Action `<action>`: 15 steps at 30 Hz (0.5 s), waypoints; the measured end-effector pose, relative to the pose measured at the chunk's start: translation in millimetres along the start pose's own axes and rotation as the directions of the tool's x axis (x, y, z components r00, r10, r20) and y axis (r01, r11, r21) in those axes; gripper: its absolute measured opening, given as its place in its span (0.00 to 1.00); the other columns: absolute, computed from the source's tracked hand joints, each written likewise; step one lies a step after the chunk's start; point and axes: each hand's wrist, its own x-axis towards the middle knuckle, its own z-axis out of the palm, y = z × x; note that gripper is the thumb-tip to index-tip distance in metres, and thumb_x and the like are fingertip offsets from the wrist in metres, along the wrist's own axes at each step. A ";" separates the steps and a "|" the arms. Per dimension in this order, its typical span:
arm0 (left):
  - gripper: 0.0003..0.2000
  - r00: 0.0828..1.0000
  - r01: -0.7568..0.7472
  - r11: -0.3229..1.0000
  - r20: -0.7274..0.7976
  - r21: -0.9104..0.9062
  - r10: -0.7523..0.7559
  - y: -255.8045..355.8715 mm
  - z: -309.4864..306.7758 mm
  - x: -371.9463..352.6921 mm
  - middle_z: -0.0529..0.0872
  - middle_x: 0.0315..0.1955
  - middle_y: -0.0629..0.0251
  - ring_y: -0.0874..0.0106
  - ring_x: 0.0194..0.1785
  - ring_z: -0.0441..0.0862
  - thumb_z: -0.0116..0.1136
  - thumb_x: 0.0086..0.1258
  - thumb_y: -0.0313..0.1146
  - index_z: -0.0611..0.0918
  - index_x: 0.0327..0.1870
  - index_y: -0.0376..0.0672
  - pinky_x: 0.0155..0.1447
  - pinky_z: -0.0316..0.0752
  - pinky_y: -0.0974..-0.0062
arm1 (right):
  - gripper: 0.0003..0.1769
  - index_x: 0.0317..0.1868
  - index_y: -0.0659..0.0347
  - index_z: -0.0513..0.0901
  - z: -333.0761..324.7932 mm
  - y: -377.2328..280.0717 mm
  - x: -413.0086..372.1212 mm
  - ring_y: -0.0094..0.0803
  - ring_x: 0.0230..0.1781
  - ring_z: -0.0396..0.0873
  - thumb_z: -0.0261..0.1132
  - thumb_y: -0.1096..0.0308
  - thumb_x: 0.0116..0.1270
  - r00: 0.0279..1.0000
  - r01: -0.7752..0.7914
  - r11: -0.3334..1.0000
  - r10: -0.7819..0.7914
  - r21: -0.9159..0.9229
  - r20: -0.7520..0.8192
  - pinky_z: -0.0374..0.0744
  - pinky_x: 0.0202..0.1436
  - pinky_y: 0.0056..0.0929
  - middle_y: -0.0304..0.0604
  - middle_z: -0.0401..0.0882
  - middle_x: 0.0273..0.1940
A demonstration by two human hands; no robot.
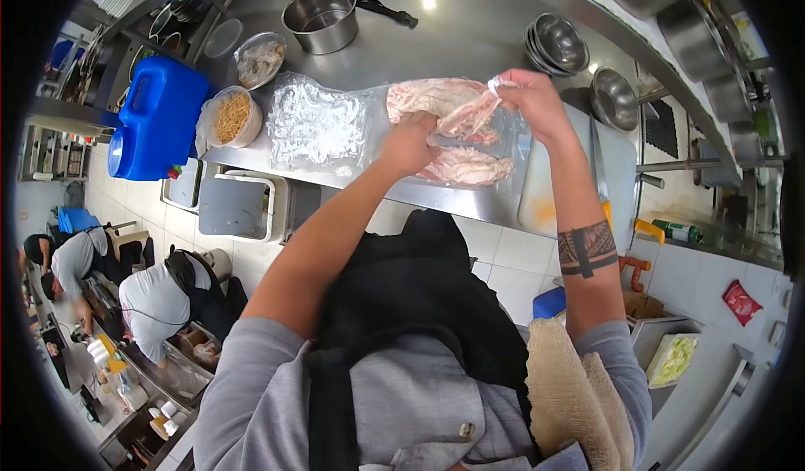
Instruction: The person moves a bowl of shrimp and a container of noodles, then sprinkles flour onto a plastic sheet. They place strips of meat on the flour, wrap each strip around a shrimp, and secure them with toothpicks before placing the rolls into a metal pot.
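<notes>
Gripping raw meat (471, 119) are the left hand (409, 145) and right hand (530, 104); a red packet's (742, 303) lettering is unreadable.

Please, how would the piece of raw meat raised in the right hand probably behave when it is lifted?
The raw meat is likely floppy, as it looks thin and creased where it slants down from the right hand. It may be slippery, given its pale, fatty-looking surface. Being flattish and uneven, it seems unlikely to roll.
</notes>
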 end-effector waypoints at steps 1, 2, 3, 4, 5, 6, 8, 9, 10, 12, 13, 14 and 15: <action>0.27 0.997 0.037 0.999 -0.061 0.007 -0.036 0.1 3.2 -1.3 0.83 0.63 0.58 0.54 0.72 0.74 0.78 0.59 0.33 0.83 0.61 0.40 0.72 0.75 0.57 | 0.07 0.44 0.65 0.88 2.8 -9.6 -3.1 0.17 0.30 0.70 0.69 0.72 0.70 0.999 0.031 0.999 -0.032 -0.033 -0.022 0.67 0.38 0.21 0.29 0.79 0.31; 0.27 0.998 0.034 0.999 -0.053 0.006 -0.034 -1.0 5.4 -1.7 0.83 0.63 0.58 0.54 0.72 0.74 0.78 0.59 0.33 0.83 0.61 0.40 0.72 0.75 0.57 | 0.06 0.43 0.65 0.88 2.9 -17.7 -6.0 0.17 0.30 0.69 0.69 0.72 0.69 0.997 0.061 0.996 -0.064 -0.070 -0.041 0.67 0.37 0.21 0.29 0.79 0.30; 0.29 0.996 0.055 0.998 -0.067 0.016 -0.054 -1.8 7.5 -2.0 0.83 0.63 0.57 0.54 0.72 0.74 0.79 0.57 0.33 0.83 0.62 0.41 0.72 0.74 0.57 | 0.06 0.43 0.65 0.88 0.6 -25.4 -9.4 0.17 0.30 0.69 0.69 0.72 0.69 0.997 0.055 0.996 -0.059 -0.070 -0.046 0.67 0.37 0.21 0.29 0.79 0.30; 0.30 0.994 0.076 0.997 -0.086 0.025 -0.073 -2.6 8.9 -1.9 0.84 0.62 0.57 0.54 0.71 0.74 0.80 0.56 0.33 0.83 0.62 0.41 0.72 0.74 0.56 | 0.06 0.43 0.65 0.89 -1.9 -33.4 -11.9 0.17 0.30 0.69 0.69 0.72 0.69 0.996 0.079 0.992 -0.082 -0.101 -0.033 0.67 0.38 0.21 0.29 0.79 0.31; 0.30 0.994 0.073 0.997 -0.088 0.022 -0.071 -3.8 8.7 -1.8 0.84 0.62 0.57 0.54 0.71 0.74 0.80 0.56 0.33 0.83 0.62 0.41 0.72 0.74 0.56 | 0.07 0.43 0.65 0.89 -3.6 -38.0 -12.8 0.17 0.31 0.70 0.69 0.71 0.69 0.994 0.106 0.985 -0.110 -0.133 -0.018 0.66 0.38 0.21 0.30 0.79 0.31; 0.32 0.994 0.066 0.998 -0.086 0.021 -0.064 -5.3 8.1 -2.3 0.83 0.63 0.56 0.53 0.71 0.74 0.80 0.56 0.34 0.82 0.64 0.41 0.73 0.73 0.56 | 0.07 0.43 0.65 0.89 -4.6 -39.0 -13.9 0.17 0.31 0.70 0.69 0.71 0.69 0.994 0.108 0.985 -0.112 -0.135 -0.020 0.66 0.38 0.21 0.30 0.79 0.31; 0.33 0.995 0.053 0.998 -0.087 0.019 -0.051 -6.7 8.0 0.0 0.83 0.64 0.56 0.52 0.70 0.75 0.81 0.56 0.34 0.81 0.66 0.42 0.73 0.73 0.56 | 0.07 0.44 0.65 0.89 -6.3 -41.4 -16.3 0.17 0.33 0.71 0.69 0.71 0.70 0.991 0.134 0.989 -0.135 -0.058 -0.016 0.67 0.39 0.22 0.30 0.81 0.33; 0.34 0.995 0.067 0.997 -0.069 -0.042 -0.070 -2.1 2.3 1.6 0.83 0.65 0.55 0.53 0.70 0.76 0.81 0.56 0.33 0.81 0.67 0.42 0.73 0.73 0.57 | 0.07 0.44 0.65 0.89 -10.1 -43.6 -15.8 0.17 0.33 0.71 0.69 0.71 0.70 0.990 0.139 0.988 -0.140 -0.062 -0.015 0.67 0.39 0.22 0.30 0.81 0.33; 0.35 0.995 0.084 0.991 -0.049 -0.102 -0.089 1.9 -3.2 2.2 0.83 0.66 0.54 0.53 0.69 0.76 0.81 0.57 0.33 0.80 0.69 0.42 0.72 0.73 0.59 | 0.07 0.45 0.64 0.88 -16.5 -44.5 -15.3 0.17 0.34 0.73 0.68 0.70 0.72 0.989 0.149 0.989 -0.149 0.021 0.013 0.69 0.40 0.22 0.31 0.83 0.35; 0.33 0.987 -0.030 0.979 -0.158 -0.204 -0.002 22.7 -10.9 5.3 0.83 0.66 0.56 0.56 0.69 0.78 0.80 0.62 0.34 0.80 0.69 0.42 0.72 0.74 0.61 | 0.08 0.46 0.64 0.88 -23.3 -43.9 -13.3 0.17 0.36 0.75 0.68 0.69 0.73 0.986 0.155 0.982 -0.160 0.106 0.039 0.71 0.42 0.22 0.32 0.84 0.37; 0.31 0.960 -0.154 0.945 -0.271 -0.290 0.073 35.5 -14.8 7.6 0.84 0.66 0.58 0.59 0.69 0.79 0.78 0.66 0.35 0.80 0.70 0.42 0.71 0.75 0.62 | 0.08 0.48 0.64 0.88 -25.1 -43.0 -10.6 0.18 0.37 0.77 0.67 0.69 0.75 0.982 0.146 0.974 -0.164 0.173 0.093 0.73 0.44 0.22 0.33 0.85 0.39; 0.31 0.958 -0.159 0.945 -0.274 -0.287 0.078 48.3 -20.2 9.9 0.84 0.66 0.58 0.59 0.69 0.79 0.78 0.66 0.35 0.80 0.70 0.42 0.71 0.75 0.62 | 0.08 0.49 0.64 0.88 -26.7 -42.5 -8.7 0.18 0.39 0.80 0.67 0.69 0.76 0.974 0.135 0.962 -0.173 0.237 0.146 0.75 0.46 0.23 0.33 0.87 0.41; 0.26 0.977 -0.161 0.863 -0.203 -0.479 0.069 58.5 -23.2 12.4 0.87 0.60 0.59 0.62 0.63 0.82 0.75 0.69 0.35 0.82 0.67 0.42 0.65 0.77 0.64 | 0.08 0.49 0.64 0.88 -25.9 -43.8 -9.0 0.18 0.39 0.80 0.67 0.69 0.76 0.973 0.141 0.961 -0.179 0.236 0.144 0.75 0.46 0.23 0.33 0.87 0.41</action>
